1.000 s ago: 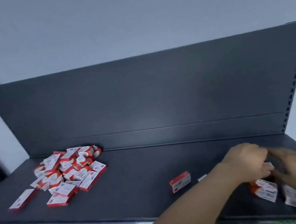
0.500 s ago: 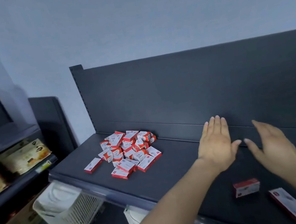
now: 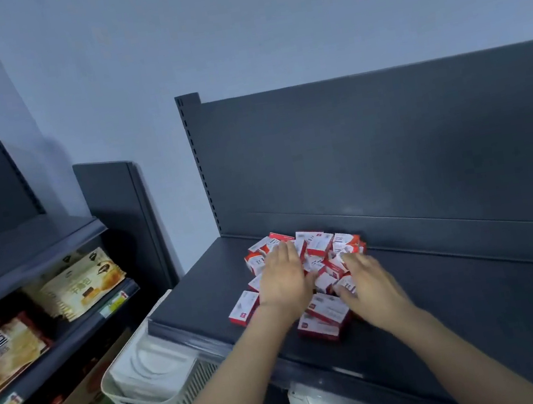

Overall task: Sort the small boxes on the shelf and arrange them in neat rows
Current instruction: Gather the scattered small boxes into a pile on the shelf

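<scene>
Small boxes (image 3: 316,244) lie heaped on the shelf (image 3: 479,291); left hand (image 3: 283,279) and right hand (image 3: 371,284) rest flat, fingers straight, so better gather gently inward, without toppling any

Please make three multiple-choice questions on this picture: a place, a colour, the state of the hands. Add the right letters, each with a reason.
1. Where on the shelf is the pile of small boxes?
A. its left end, near the back panel
B. its right end
C. the middle

2. Which colours are the boxes?
A. blue and yellow
B. red and white
C. green and black

3. How are the left hand and right hand?
A. clenched, off the pile
B. flat on the pile
C. lifting boxes

1 A: the pile sits beside the shelf's left edge.
2 B: every box shows red and white.
3 B: both rest on the boxes, fingers straight.
</scene>
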{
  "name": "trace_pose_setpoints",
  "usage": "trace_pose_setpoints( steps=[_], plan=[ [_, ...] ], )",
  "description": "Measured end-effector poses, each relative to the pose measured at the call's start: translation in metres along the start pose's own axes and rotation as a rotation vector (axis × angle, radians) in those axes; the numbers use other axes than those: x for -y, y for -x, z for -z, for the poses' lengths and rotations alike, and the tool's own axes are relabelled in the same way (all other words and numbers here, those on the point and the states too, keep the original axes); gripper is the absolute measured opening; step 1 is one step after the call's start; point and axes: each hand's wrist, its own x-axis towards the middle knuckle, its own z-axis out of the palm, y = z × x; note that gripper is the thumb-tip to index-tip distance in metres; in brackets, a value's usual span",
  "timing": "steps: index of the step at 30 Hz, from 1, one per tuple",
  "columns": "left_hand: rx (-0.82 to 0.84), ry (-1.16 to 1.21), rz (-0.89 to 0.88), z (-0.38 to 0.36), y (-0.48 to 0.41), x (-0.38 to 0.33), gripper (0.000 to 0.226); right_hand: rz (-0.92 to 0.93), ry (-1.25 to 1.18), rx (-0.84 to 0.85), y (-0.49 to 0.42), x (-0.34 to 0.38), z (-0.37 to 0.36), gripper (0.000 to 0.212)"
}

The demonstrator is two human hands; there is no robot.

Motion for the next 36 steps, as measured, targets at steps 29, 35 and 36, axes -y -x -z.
trace_pose_setpoints(
  steps=[29, 35, 36],
  plan=[
    [-0.010, 0.188, 0.331, -0.034, -0.017, 0.111, 0.034, -0.038, 0.058, 0.239, -0.013, 0.032, -0.061, 0.056],
    [-0.190, 0.215, 0.098, 0.011, -0.036, 0.051, 0.034, -0.087, 0.037, 0.112, -0.006, 0.018, -0.027, 0.044],
    [-0.200, 0.233, 0.047, 0.014, -0.040, 0.035, 0.034, -0.102, 0.030, 0.087, -0.003, 0.010, -0.019, 0.043]
  ],
)
